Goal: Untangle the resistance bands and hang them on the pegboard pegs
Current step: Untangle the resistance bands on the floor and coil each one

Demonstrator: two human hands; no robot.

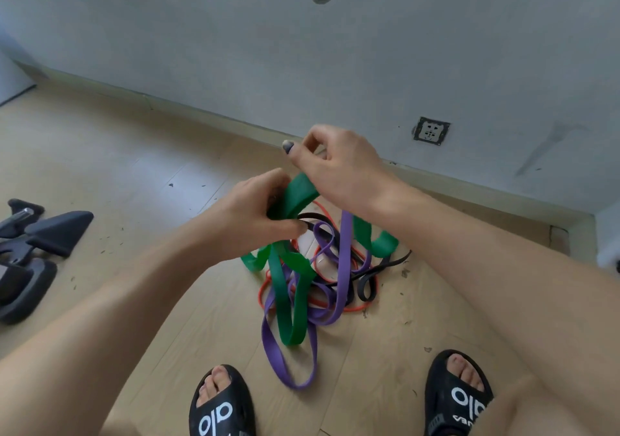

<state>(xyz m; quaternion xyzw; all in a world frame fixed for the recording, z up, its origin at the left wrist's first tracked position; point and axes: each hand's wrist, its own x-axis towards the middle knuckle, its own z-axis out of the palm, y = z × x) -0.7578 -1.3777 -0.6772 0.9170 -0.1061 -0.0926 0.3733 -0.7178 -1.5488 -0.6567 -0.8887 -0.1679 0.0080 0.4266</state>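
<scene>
Hands above the tangle: the green band is gripped by the left hand and pinched by the right hand, with its loops hung down among the purple band on the floor.

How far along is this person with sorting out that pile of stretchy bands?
Early on. Nothing looks finished: the purple band, black band and thin red band lie knotted together on the wooden floor. In hand: the left hand and right hand grip the wide green band, lifting it from the heap. Left: separating every band and hanging each; no pegboard is visible here.
</scene>
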